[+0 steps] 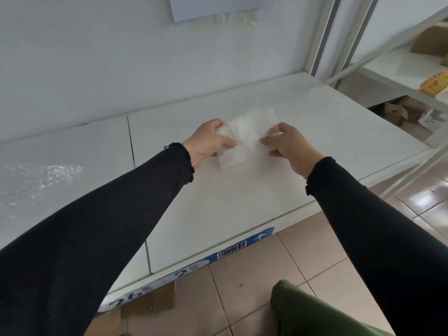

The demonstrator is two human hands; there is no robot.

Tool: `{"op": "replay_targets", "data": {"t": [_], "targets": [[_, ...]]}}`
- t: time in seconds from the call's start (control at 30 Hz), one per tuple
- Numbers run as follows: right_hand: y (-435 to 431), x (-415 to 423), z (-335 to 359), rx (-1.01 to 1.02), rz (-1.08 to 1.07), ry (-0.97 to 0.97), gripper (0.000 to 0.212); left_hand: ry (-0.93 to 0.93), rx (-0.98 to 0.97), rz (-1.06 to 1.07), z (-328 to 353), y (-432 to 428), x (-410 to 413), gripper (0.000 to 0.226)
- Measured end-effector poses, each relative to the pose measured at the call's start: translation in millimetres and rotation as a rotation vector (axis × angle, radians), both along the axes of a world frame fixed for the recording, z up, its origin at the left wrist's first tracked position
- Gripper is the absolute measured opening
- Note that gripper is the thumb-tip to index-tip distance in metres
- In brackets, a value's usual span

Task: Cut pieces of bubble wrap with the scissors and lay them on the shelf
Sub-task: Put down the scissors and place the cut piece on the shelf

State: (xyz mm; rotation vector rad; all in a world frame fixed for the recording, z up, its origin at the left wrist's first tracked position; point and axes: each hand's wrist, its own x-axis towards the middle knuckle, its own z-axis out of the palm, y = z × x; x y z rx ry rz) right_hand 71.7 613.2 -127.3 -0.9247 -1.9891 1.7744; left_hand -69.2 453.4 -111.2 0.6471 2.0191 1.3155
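Here's the piece of bubble wrap [243,137], clear and crinkly, stretched between my two hands out over the middle of the shelf [242,204]. Its long axis runs left to right, from one hand to the other, with the far edge angling off toward the back right. The near corner droops toward the white surface, though I can't tell whether it touches yet.

My left hand [208,144] has the left end, thumb pressed on top and fingers curled underneath, pinching the film. My right hand [289,146] mirrors it on the right end, thumb pointing inward along the top and fingers wrapped round the edge. Neither hand is nearer; the piece sits squarely between them, and both are clamped on it.

Both arms reach well forward, almost straight, wrists level with each other and palms turned in toward the sheet. So the move I'm judging is straight down: lower both ends together so it lands flat, then let go.

Off to my left lies a bigger sheet of bubble wrap [41,183] on the same shelf, well apart from this one. No scissors in view.
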Motion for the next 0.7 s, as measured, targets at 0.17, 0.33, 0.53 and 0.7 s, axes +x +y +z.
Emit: {"op": "replay_targets", "data": {"t": [0.17,0.33,0.53,0.7], "targets": [[11,-55,0,-0.075,-0.028,0.102,0.018,0.056,0.138,0.21,2,1,-56,0.068],[25,-118,0,0.035,-0.068,0.131,0.052,0.226,0.199,0.245,-6,13,-94,0.07],[43,-180,-11,0.233,-0.028,0.162,0.042,0.262,0.19,0.316,-22,36,-147,0.04],[53,-218,-23,0.364,0.081,0.086,0.032,0.375,0.083,0.26,-24,45,-179,0.049]]}}
